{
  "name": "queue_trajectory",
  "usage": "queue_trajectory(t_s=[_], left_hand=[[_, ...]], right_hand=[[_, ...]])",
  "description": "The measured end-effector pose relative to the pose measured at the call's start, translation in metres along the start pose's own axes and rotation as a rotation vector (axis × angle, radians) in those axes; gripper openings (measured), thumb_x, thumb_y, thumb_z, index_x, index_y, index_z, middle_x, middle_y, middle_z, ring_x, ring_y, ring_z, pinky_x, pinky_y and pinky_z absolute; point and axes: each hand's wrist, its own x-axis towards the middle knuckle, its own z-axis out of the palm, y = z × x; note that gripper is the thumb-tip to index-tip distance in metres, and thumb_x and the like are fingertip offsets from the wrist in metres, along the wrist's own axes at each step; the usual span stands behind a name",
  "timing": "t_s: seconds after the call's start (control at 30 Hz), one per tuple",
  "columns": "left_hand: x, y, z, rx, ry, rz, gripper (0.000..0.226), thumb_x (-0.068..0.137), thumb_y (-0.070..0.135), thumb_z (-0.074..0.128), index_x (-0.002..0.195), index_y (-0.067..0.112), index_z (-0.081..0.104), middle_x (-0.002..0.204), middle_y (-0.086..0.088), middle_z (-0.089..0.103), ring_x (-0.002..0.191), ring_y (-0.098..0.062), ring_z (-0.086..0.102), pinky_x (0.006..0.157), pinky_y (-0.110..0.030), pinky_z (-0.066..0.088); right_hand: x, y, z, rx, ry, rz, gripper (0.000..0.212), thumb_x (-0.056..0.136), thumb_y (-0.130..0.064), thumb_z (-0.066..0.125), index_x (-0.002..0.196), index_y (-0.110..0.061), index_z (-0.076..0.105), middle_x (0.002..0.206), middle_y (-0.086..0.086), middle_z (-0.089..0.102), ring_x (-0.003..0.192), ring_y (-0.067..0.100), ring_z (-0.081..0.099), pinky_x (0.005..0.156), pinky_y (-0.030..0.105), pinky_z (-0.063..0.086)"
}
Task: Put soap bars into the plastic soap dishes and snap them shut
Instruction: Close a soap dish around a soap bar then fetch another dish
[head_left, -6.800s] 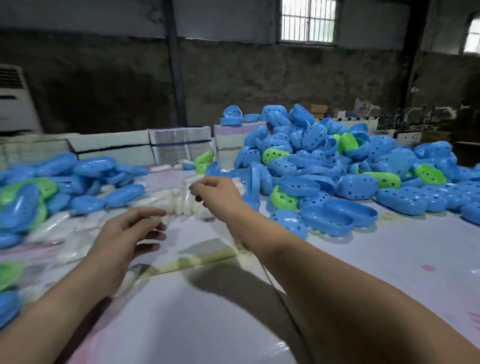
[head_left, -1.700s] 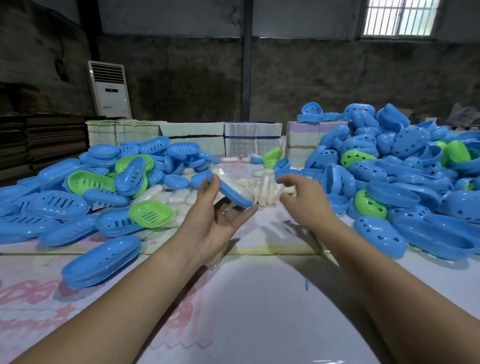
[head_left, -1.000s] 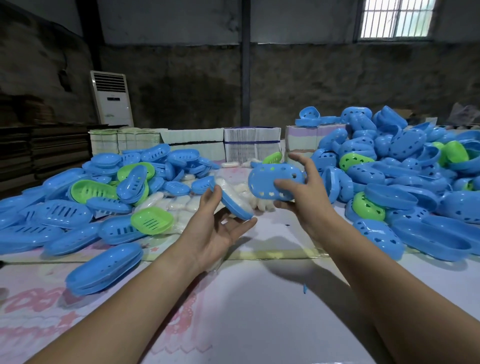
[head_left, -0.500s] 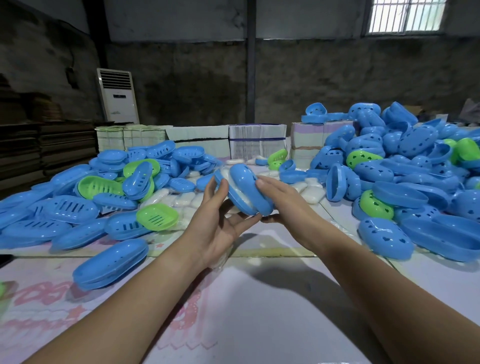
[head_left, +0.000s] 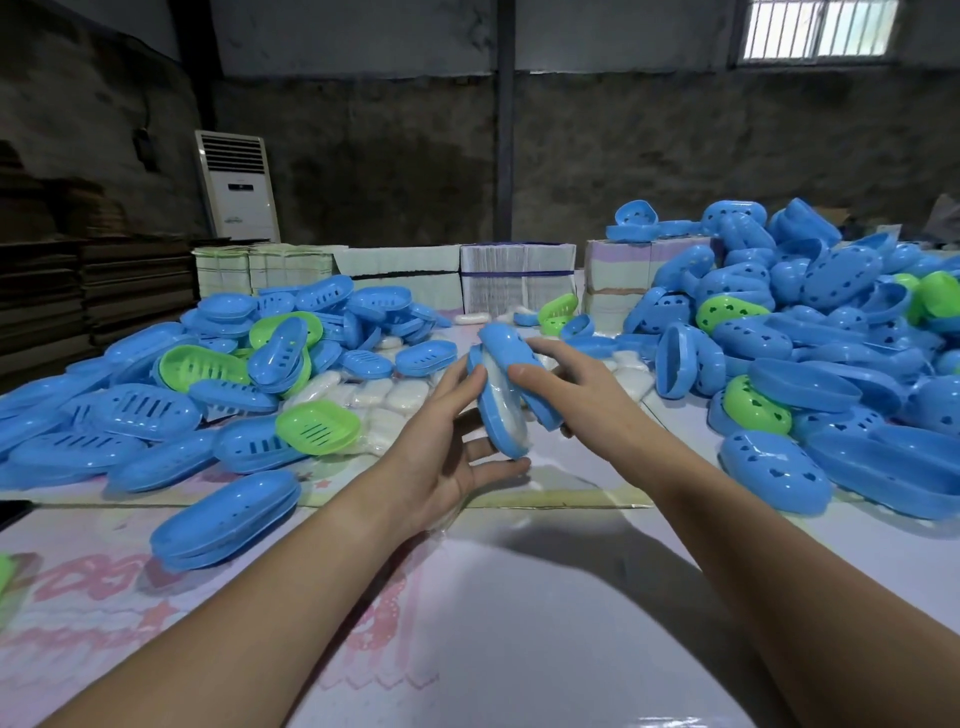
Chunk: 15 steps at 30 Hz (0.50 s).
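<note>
Above the table's middle, my left hand holds a blue soap dish base on edge, with a white wrapped soap bar lying in it. My right hand grips a blue dish lid and sets it against the base from the right. A narrow gap still shows the soap between the two halves. More wrapped white soap bars lie on the table behind my hands.
A heap of slotted blue and green dish bases fills the left. Lids with heart-shaped holes pile up on the right. A closed blue dish lies at front left. Stacked paper bundles line the table's far edge.
My right hand picked a blue lid from the right pile and brought it onto the soap-filled base in my left hand. Both hands have since lowered slightly.
</note>
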Motion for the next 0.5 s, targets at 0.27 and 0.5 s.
queue_trajectory(t_s=[0.27, 0.5], left_hand=[[0.0016, -0.0011, -0.0019, 0.093, 0.032, 0.027, 0.029, 0.096, 0.041, 0.064, 0.125, 0.045, 0.062, 0.104, -0.003, 0.078, 0.088, -0.027, 0.077, 0.071, -0.045, 0.060], [0.0005, -0.0028, 0.0006, 0.038, 0.057, 0.064, 0.047, 0.087, 0.041, 0.071, 0.129, 0.047, 0.053, 0.109, -0.006, 0.077, 0.097, -0.035, 0.075, 0.071, -0.048, 0.062]], right_hand=[[-0.0020, 0.0017, 0.0049, -0.025, -0.065, 0.007, 0.061, 0.070, -0.077, 0.057, 0.126, -0.053, 0.053, 0.076, -0.011, 0.060, 0.060, -0.007, 0.057, 0.060, 0.021, 0.042], [-0.0036, 0.0014, 0.0071, -0.010, -0.092, 0.013, 0.060, 0.084, -0.067, 0.059, 0.138, -0.045, 0.044, 0.071, -0.016, 0.064, 0.060, -0.010, 0.060, 0.050, 0.010, 0.042]])
